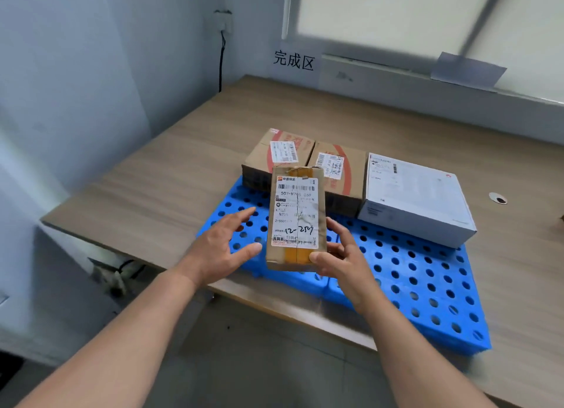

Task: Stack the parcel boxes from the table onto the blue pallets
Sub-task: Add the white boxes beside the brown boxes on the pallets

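Note:
A small brown parcel box (pixel 295 218) with a white shipping label is held above the near left part of the blue pallets (pixel 412 273). My right hand (pixel 341 255) grips its lower right corner, thumb on the front face. My left hand (pixel 225 239) hovers just left of the box with fingers spread, not touching it. At the back of the pallets stand two brown cardboard boxes (pixel 279 155) (pixel 338 175) side by side, and a white box (pixel 415 197) to their right.
The pallets lie on a wooden table (pixel 171 175) that runs to a wall and window sill at the back. A paper sign (pixel 293 60) hangs on the wall. A round cable hole (pixel 498 198) is in the tabletop at the right. Grey floor lies below the table's near edge.

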### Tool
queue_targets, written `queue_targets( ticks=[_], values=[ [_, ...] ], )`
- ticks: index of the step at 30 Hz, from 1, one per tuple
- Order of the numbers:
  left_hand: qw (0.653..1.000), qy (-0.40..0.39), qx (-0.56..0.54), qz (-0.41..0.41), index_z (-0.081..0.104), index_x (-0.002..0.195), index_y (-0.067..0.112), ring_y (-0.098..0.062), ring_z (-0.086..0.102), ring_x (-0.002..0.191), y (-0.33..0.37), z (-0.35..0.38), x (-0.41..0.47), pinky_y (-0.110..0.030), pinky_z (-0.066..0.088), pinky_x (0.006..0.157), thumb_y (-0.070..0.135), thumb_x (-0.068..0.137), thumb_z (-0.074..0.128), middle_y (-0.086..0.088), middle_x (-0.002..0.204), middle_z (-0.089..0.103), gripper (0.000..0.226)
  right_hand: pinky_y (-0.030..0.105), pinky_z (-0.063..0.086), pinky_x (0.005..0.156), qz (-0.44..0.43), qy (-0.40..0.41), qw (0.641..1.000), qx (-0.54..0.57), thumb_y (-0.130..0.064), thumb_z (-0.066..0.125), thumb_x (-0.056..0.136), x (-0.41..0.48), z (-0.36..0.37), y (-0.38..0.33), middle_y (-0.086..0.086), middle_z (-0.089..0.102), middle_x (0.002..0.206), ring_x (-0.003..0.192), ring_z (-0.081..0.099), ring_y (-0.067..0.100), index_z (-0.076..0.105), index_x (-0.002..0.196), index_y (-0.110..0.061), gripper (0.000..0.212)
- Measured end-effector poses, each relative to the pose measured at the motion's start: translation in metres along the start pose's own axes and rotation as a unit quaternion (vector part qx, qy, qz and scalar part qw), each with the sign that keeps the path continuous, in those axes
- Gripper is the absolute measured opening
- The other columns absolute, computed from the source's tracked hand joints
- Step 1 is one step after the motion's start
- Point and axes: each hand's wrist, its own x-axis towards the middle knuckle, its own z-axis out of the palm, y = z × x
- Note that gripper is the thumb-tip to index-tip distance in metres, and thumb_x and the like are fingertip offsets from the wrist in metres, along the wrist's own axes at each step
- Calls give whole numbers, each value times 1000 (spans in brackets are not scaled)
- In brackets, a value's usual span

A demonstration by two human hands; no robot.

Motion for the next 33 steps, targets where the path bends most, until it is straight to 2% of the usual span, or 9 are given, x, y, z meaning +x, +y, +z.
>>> queue_targets(
  ticks=[4, 7, 13, 15, 17, 22, 25, 30, 33],
  values=[
    [999, 8, 15, -45, 30, 143, 37, -4, 49, 115, -34, -15, -6, -33, 43, 99, 74, 63, 44, 12, 135, 46, 89, 30, 52, 76, 37, -13, 999, -5, -12, 67, 86, 22, 37, 7, 7, 64, 115, 100, 64, 19, 39, 129, -48, 63],
    [998, 2, 24, -63, 29, 144, 37, -6, 49, 117, -55, -24, -5, -39, 45, 99, 75, 63, 46, 13, 133, 47, 91, 21, 49, 66, 61, -9, 998, 9, -12, 65, 87, 37, 63, 7, 6, 65, 110, 94, 64, 13, 39, 131, -45, 60],
    [994, -29, 35, -97, 25, 147, 33, -7, 44, 126, -76, -33, 12, -36, 40, 104, 77, 54, 51, 11, 142, 43, 106, 29, 51, 73, 95, 9, 995, 37, -15, 65, 88, 64, 105, 12, 1, 65, 108, 98, 62, 14, 34, 143, -37, 66],
    [993, -42, 35, -109, 22, 148, 32, -9, 40, 132, -84, -31, 21, -37, 38, 107, 69, 62, 63, 9, 147, 39, 103, 28, 52, 73, 102, 12, 994, 43, -18, 65, 89, 73, 116, 12, 1, 64, 111, 99, 62, 14, 32, 144, -38, 67],
    [992, -48, 33, -115, 19, 149, 33, -11, 37, 134, -92, -30, 29, -36, 36, 109, 49, 75, 72, 8, 150, 36, 92, 32, 53, 80, 102, 13, 994, 36, -23, 64, 90, 80, 125, 11, 0, 61, 116, 102, 60, 14, 29, 145, -40, 68],
    [988, -64, 9, -138, 16, 150, 33, -16, 41, 132, -105, -29, 40, -35, 36, 109, 26, 86, 64, 7, 149, 37, 81, 40, 53, 89, 102, 23, 993, -46, -35, 61, 90, 92, 140, 10, 2, 58, 120, 105, 57, 17, 26, 147, -40, 68],
    [986, -73, -1, -149, 13, 150, 33, -20, 44, 130, -110, -28, 41, -37, 36, 109, 21, 88, 61, 4, 149, 38, 79, 40, 52, 91, 97, 22, 989, -108, -40, 59, 89, 93, 142, 12, 0, 58, 126, 107, 57, 16, 25, 148, -36, 68],
    [984, -81, -10, -161, 10, 150, 35, -19, 40, 133, -112, -24, 42, -39, 36, 109, 22, 91, 57, 4, 149, 38, 77, 40, 52, 89, 107, 21, 987, -116, -41, 59, 90, 96, 139, 11, -2, 56, 116, 102, 56, 14, 25, 148, -36, 67],
    [984, -83, -8, -160, 7, 150, 35, -19, 39, 133, -109, -24, 42, -39, 36, 109, 21, 92, 56, 4, 150, 36, 77, 41, 52, 91, 109, 14, 986, -121, -42, 59, 89, 98, 139, 11, 0, 56, 120, 103, 56, 14, 24, 148, -36, 69]
  ],
)
